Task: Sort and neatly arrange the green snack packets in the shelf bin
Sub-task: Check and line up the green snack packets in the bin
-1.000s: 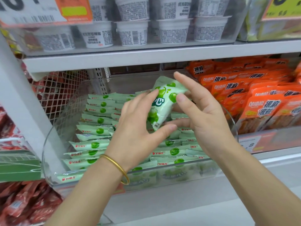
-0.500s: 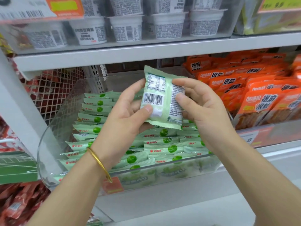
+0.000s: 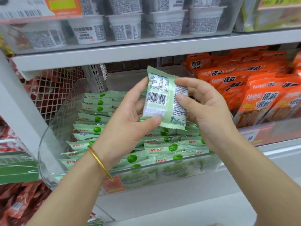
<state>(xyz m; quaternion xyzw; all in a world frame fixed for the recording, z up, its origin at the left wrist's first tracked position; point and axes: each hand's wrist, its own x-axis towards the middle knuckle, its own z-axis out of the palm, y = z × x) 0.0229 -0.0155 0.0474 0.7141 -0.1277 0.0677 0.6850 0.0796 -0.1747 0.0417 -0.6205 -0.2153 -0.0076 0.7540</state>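
Observation:
Both hands hold one pale green snack packet [image 3: 164, 98] upright above the bin, its back with the barcode facing me. My left hand [image 3: 128, 124] grips its left edge and bottom with thumb and fingers; a gold bangle is on that wrist. My right hand [image 3: 206, 115] pinches its right edge. Below, a clear plastic shelf bin [image 3: 48, 144] holds several green packets [image 3: 96, 119] standing in rows, a tidy row on the left and overlapping ones [image 3: 169, 147] at the front right. My hands hide the middle of the bin.
Orange snack packets [image 3: 254, 103] fill the neighbouring bin on the right. White cups [image 3: 125, 28] stand on the shelf above, whose edge [image 3: 146, 51] is close over the hands. A wire mesh divider [image 3: 53, 88] and red packets [image 3: 17, 206] lie to the left.
The packet has been turned over from its green-printed front to its barcode back and raised upright. Both hands keep hold of it; the view has drawn slightly closer.

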